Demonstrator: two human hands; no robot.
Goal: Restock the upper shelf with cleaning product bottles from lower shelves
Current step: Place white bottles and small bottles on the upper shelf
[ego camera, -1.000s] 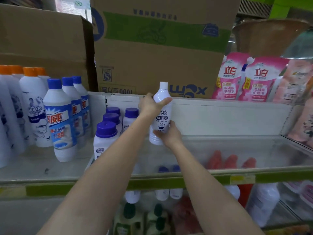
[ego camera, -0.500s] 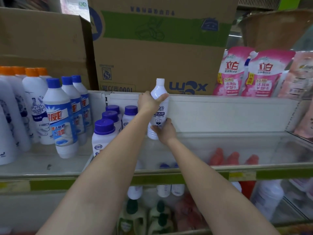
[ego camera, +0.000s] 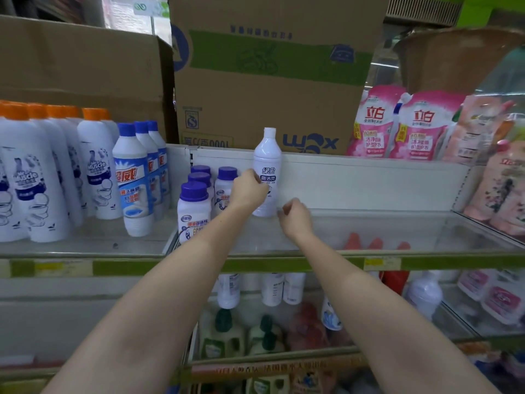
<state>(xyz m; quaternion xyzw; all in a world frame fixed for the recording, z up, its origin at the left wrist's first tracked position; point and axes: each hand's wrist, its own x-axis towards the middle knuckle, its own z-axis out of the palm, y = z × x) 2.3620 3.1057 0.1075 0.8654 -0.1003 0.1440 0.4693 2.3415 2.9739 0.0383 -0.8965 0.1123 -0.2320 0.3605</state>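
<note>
Between the hands: white bottle stands upright on the upper shelf.
Left hand: fingers curl against the bottle's side; steadies, then releases gently.
Right hand: loosely curled, empty, just beside the base.

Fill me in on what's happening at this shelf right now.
A person is stocking the upper shelf. A tall white bottle stands upright at the back of it, just right of the purple-capped bottles. The left hand is against its left side; whether it grips the bottle cannot be told. The right hand is loosely curled beside the base, holding nothing. More white bottles sit on the shelf below.
</note>
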